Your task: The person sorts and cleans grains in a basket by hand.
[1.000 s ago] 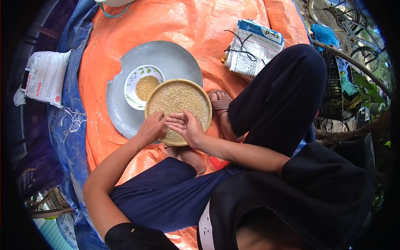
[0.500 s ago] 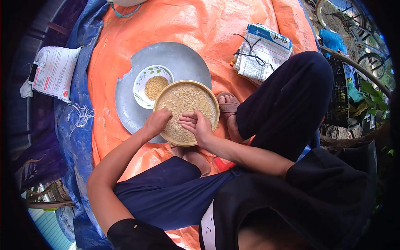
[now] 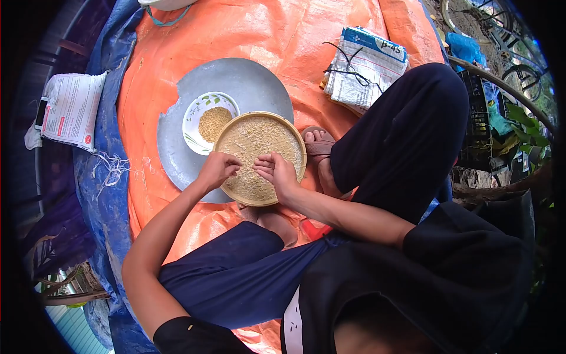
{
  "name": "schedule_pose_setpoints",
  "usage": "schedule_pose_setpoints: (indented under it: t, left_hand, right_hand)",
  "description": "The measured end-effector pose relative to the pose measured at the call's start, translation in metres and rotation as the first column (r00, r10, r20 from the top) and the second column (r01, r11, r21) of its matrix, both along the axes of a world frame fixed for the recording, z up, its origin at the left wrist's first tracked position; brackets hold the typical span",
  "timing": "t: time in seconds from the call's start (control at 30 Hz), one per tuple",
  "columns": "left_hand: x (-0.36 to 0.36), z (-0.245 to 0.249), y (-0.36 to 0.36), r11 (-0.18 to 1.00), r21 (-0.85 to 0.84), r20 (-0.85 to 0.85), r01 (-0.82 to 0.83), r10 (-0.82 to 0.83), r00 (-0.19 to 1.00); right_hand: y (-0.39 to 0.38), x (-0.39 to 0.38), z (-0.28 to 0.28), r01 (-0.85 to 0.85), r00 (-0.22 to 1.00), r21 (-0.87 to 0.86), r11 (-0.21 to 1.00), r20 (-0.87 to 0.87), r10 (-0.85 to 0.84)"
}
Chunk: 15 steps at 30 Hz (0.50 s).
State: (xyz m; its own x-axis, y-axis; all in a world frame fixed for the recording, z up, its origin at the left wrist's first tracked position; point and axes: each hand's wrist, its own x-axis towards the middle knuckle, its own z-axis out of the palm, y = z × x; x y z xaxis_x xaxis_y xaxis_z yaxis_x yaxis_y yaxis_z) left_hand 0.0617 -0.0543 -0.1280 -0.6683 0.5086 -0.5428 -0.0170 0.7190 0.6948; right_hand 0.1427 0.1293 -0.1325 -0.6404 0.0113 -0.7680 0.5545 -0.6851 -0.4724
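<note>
A round shallow basket [image 3: 259, 141] full of pale husked grain sits before me, partly over a grey metal tray [image 3: 247, 76]. Over its near left edge, my left hand [image 3: 218, 170] has its fingertips pinched together; anything between them is too small to make out. Facing it above the grain, my right hand [image 3: 279, 177] is half cupped with its fingers extended, and I see nothing held in it. Beside the basket on the tray, a white bowl with a green leaf pattern [image 3: 191, 118] holds a heap of golden grain [image 3: 213, 123].
An orange tarp [image 3: 236, 35] lies under everything, with a blue tarp [image 3: 106, 224] along the left. Folded white sacks [image 3: 359, 76] tied with black cord lie at upper right. A printed white bag [image 3: 73, 109] is at left. My bent knee [image 3: 418, 118] rises on the right.
My left hand's fingers have stretched out from a tighter curl into a pinch. My right hand has shifted slightly over the grain. The whole view has moved a little; basket and bowl stay in place.
</note>
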Motion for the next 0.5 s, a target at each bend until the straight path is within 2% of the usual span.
schedule_pose_setpoints:
  t: [0.23, 0.33, 0.43, 0.5]
  left_hand:
    - [-0.011, 0.021, 0.018, 0.974, 0.204, 0.295, -0.1, 0.036, 0.955]
    - [-0.012, 0.031, 0.032, 0.963, 0.254, 0.355, -0.088, -0.008, 0.935]
    - [-0.01, 0.029, 0.037, 0.965, 0.251, 0.307, -0.073, -0.008, 0.952]
    - [-0.011, 0.029, 0.034, 0.977, 0.213, 0.197, 0.001, -0.043, 0.979]
  right_hand:
    - [0.001, -0.003, -0.025, -0.111, 0.994, 0.076, 0.991, 0.016, 0.11]
    - [0.002, -0.003, -0.028, -0.087, 0.996, -0.06, 0.994, 0.027, 0.089]
    - [0.001, -0.002, -0.025, -0.088, 0.996, -0.13, 0.988, -0.015, 0.087]
    - [0.002, -0.001, -0.021, -0.099, 0.995, -0.118, 0.988, -0.016, 0.097]
